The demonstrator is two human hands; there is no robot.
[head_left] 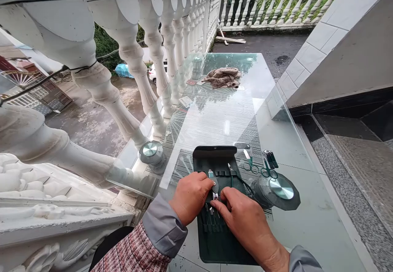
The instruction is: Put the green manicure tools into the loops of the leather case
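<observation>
The small grey-and-silver tool is pinched in my left hand, over the middle of the open dark case. My right hand comes in from 4 o'clock, thumb and fingers bent at the tool's lower silver end; whether they grip it I cannot tell. Slim tools sit in the case at 6 o'clock, just below my left fingers. At 2 o'clock, outside the case, lie green-handled scissors and black clippers. Everything rests on the glass tabletop, with a round metal-topped support at 3 o'clock, a crumpled brown cloth at 12 and white balusters at 10 to 11
</observation>
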